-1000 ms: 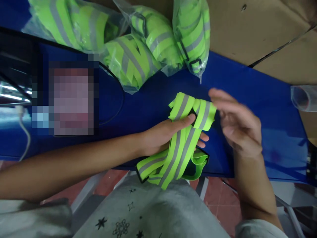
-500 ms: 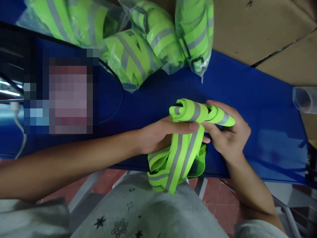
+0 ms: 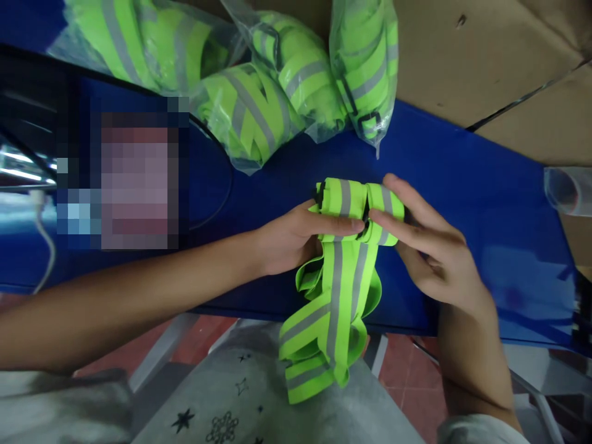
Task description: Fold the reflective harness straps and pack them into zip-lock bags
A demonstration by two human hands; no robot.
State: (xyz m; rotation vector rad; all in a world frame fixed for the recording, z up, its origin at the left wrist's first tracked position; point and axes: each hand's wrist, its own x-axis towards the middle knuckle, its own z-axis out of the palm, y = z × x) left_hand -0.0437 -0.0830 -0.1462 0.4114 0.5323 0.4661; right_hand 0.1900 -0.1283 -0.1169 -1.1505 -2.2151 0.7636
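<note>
Between my hands is a neon-green reflective strap with grey stripes, its upper part wound into a roll. My left hand is closed on the left side of the roll, thumb lying across its front and the other fingers hidden behind. At the roll's right end, my right hand pinches the band between thumb and fingers. Loose lengths of strap hang in loops below, over the table edge toward my lap. Dark bits, perhaps buckle parts, show at the roll's left end and middle.
Several clear bags of rolled green straps, such as one bag, lie along the back of the blue table. Brown cardboard boxes stand at the back right. A clear plastic piece lies far right. A black cable and a blurred-out area are left.
My right hand has turned and brought the strap's right end in against the roll, where it stuck out before. The hanging loops have dropped lower and shifted slightly right.
</note>
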